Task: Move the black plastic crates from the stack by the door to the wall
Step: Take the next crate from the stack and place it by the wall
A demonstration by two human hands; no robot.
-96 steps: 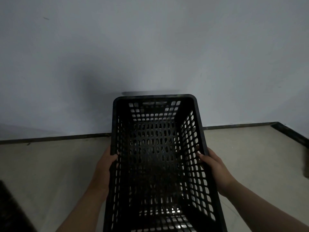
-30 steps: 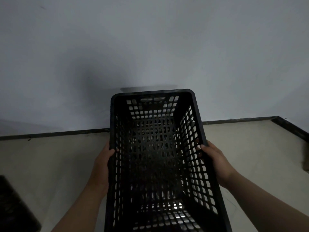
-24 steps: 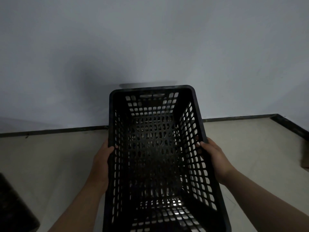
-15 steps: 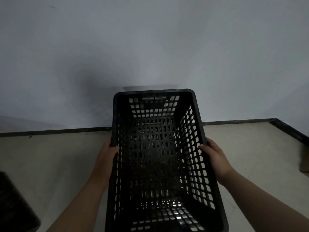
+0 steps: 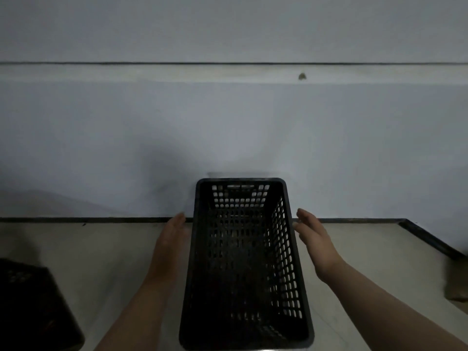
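A black perforated plastic crate (image 5: 244, 262) stands on the pale floor with its far end against the white wall (image 5: 228, 127). It is empty and lies lengthwise away from me. My left hand (image 5: 171, 239) hovers flat beside its left side, a small gap away. On the other side my right hand (image 5: 315, 239) is off the rim, fingers spread. Neither hand holds anything.
A second black crate (image 5: 30, 305) sits at the lower left on the floor. A dark skirting strip (image 5: 101, 220) runs along the wall's foot and turns a corner at right (image 5: 430, 239). A brownish object (image 5: 455, 282) lies at the right edge.
The crate has gone down onto the floor against the wall. Both hands have let go of its sides and moved outward. My view has lifted and pulled back.
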